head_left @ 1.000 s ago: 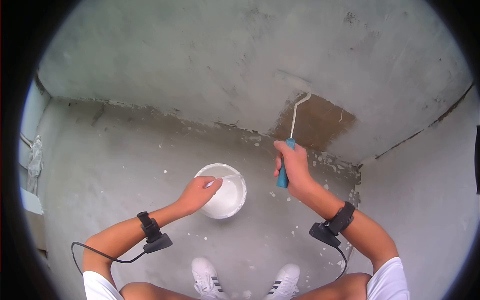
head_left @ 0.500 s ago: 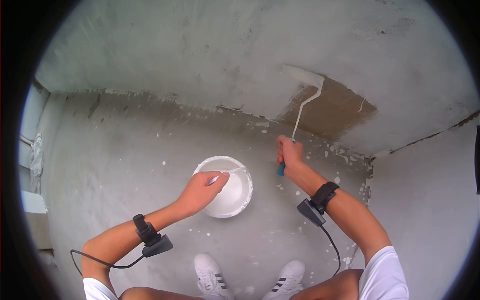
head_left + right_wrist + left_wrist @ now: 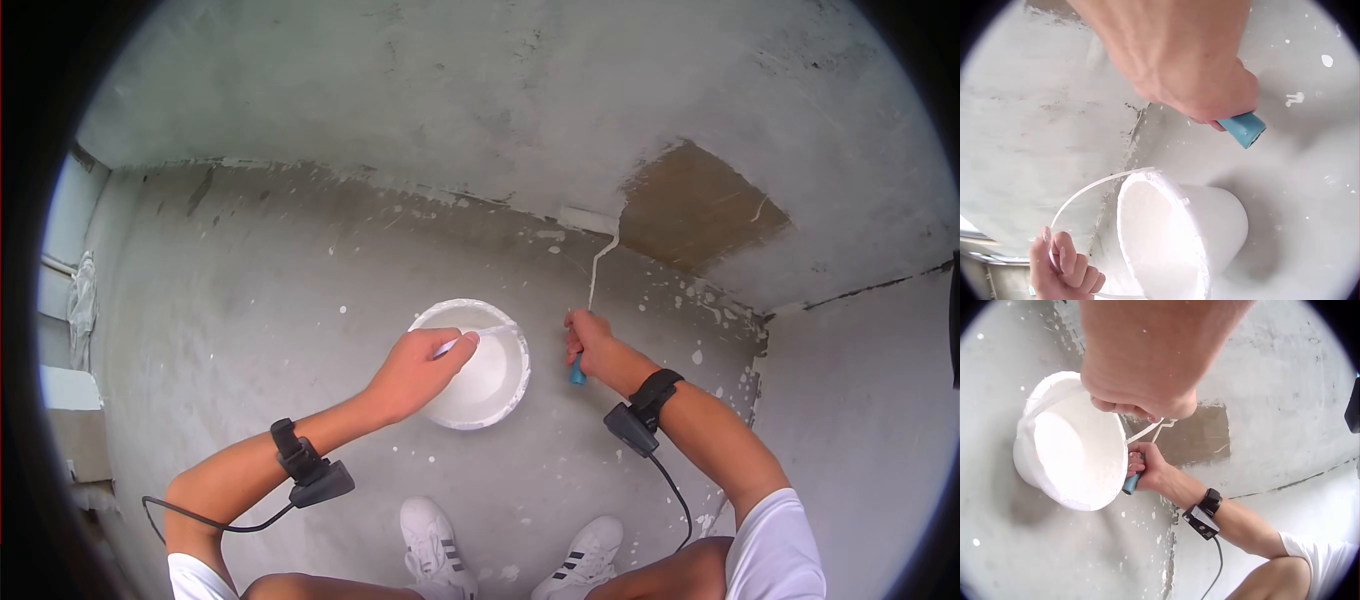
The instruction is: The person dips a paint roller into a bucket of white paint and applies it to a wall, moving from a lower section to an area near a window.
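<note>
My left hand (image 3: 425, 362) grips the thin white bail handle (image 3: 1097, 182) of a white bucket (image 3: 522, 375). The bucket holds white paint and tilts towards the right hand in the left wrist view. In my right hand (image 3: 593, 342) is a paint roller by its blue handle (image 3: 578, 375), fingers curled round it. The roller's white sleeve (image 3: 588, 219) lies at the foot of the wall, just left of a brown unpainted patch (image 3: 705, 205). Its bent metal rod (image 3: 595, 270) is coated in white paint.
The grey wall (image 3: 400, 90) meets a concrete floor (image 3: 240, 300) spotted with white drips. A second wall (image 3: 860, 400) stands at the right. White sneakers (image 3: 430, 545) are below the bucket. At the left edge lie a plastic-wrapped bundle (image 3: 82, 300) and a box (image 3: 78, 440).
The roller sleeve has come down the wall from beside the brown patch's upper left to the floor edge. My left hand keeps holding the bucket's handle.
</note>
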`<state>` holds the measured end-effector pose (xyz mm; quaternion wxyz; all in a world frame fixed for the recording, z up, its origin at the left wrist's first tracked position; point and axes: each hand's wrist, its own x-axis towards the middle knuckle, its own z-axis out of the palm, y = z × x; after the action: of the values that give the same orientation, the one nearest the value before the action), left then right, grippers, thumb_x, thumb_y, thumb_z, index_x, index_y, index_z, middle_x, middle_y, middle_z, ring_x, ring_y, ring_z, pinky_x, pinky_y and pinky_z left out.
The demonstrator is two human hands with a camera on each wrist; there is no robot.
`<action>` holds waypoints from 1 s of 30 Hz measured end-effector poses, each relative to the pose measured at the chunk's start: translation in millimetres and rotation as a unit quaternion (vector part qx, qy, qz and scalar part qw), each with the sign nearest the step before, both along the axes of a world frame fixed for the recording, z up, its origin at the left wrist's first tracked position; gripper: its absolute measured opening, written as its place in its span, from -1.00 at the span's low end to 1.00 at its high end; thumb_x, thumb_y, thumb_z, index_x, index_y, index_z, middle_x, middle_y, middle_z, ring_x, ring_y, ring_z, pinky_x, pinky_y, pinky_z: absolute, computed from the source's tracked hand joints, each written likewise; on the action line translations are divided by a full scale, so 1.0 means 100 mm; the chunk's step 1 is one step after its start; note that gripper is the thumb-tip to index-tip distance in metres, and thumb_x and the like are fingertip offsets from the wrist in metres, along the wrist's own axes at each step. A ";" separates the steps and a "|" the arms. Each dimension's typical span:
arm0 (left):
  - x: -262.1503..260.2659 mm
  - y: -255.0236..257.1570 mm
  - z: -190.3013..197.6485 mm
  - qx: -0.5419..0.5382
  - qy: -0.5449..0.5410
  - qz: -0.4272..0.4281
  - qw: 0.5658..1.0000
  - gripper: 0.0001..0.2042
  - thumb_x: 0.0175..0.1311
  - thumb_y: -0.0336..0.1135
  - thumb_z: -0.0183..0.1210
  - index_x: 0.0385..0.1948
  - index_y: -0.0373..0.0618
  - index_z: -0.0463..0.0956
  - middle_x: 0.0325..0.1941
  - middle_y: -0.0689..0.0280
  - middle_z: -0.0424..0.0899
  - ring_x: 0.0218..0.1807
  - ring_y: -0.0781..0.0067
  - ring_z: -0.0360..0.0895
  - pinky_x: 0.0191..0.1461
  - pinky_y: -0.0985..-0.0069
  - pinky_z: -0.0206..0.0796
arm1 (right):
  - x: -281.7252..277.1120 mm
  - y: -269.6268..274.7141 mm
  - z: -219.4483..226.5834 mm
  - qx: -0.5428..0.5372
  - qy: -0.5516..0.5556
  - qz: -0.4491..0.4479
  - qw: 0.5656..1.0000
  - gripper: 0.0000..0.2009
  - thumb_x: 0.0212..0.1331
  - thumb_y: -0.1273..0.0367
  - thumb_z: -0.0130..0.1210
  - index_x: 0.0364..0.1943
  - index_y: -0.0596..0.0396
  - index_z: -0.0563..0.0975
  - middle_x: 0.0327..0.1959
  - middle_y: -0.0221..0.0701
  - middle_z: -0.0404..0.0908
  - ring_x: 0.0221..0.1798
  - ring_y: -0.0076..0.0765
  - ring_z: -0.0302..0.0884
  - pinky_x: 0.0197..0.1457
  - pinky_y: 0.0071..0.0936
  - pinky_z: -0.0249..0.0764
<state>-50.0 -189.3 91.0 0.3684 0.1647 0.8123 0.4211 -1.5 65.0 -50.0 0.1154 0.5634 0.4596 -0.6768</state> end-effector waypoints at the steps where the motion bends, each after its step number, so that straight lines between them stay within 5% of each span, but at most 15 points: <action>1: 0.00 0.00 0.00 -0.003 -0.004 -0.001 1.000 -0.56 0.44 -0.03 -0.02 -0.60 -0.18 0.34 -0.65 0.49 0.15 -0.51 0.64 0.05 -0.44 0.52 -0.04 | 0.00 0.06 -0.07 -0.026 0.003 -0.008 1.000 -0.80 0.06 0.43 0.04 -0.60 0.00 0.27 -0.74 -0.48 0.14 -0.74 -0.50 0.00 -0.65 -0.41 0.00; 6: 0.02 -0.02 -0.01 -0.005 0.006 -0.001 1.000 -0.55 0.44 -0.03 -0.02 -0.60 -0.20 0.34 -0.65 0.49 0.14 -0.51 0.65 0.06 -0.43 0.51 -0.03 | -0.07 0.21 -0.12 -0.075 0.035 -0.010 0.997 -0.84 0.08 0.45 0.03 -0.53 0.09 0.29 -0.73 -0.40 0.22 -0.74 -0.43 0.10 -0.68 -0.37 0.02; 8: 0.03 -0.03 -0.04 -0.004 0.009 -0.001 1.000 -0.56 0.44 -0.04 -0.02 -0.60 -0.20 0.35 -0.64 0.49 0.16 -0.50 0.65 0.06 -0.43 0.52 -0.01 | -0.03 0.16 -0.03 -0.015 0.043 -0.012 0.999 -0.84 0.08 0.45 0.03 -0.54 0.10 0.28 -0.73 -0.41 0.22 -0.76 -0.43 0.10 -0.69 -0.37 0.02; 18: 0.11 -0.10 -0.03 0.002 0.028 -0.017 0.999 -0.57 0.44 -0.05 -0.02 -0.56 -0.24 0.40 -0.61 0.46 0.28 -0.46 0.64 0.16 -0.37 0.53 0.09 | 0.11 0.19 1.04 0.203 0.213 -0.016 0.956 -0.73 0.09 0.38 0.05 -0.66 0.01 0.23 -0.77 -0.49 0.19 -0.76 -0.49 0.08 -0.69 -0.42 0.02; 23: 0.12 -0.09 -0.03 0.009 0.035 -0.021 0.999 -0.56 0.44 -0.05 -0.02 -0.52 -0.29 0.43 -0.61 0.39 0.37 -0.46 0.59 0.22 -0.34 0.48 0.16 | -0.12 0.29 1.60 0.183 0.279 -0.065 0.940 -0.74 0.09 0.37 0.04 -0.67 -0.02 0.24 -0.77 -0.49 0.20 -0.76 -0.50 0.09 -0.67 -0.42 0.06; 30: 0.12 -0.06 0.00 0.008 0.024 -0.024 0.999 -0.56 0.44 -0.05 -0.03 -0.53 -0.28 0.42 -0.60 0.41 0.34 -0.47 0.60 0.20 -0.35 0.50 0.14 | 0.11 0.29 0.87 0.188 0.169 -0.003 0.968 -0.76 0.09 0.42 0.02 -0.65 0.06 0.24 -0.76 -0.43 0.19 -0.76 -0.45 0.08 -0.68 -0.36 0.07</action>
<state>-38.5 -195.6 91.2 0.3578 0.1971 0.8132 0.4144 9.2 94.4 37.1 -0.0735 0.4542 0.5894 -0.6640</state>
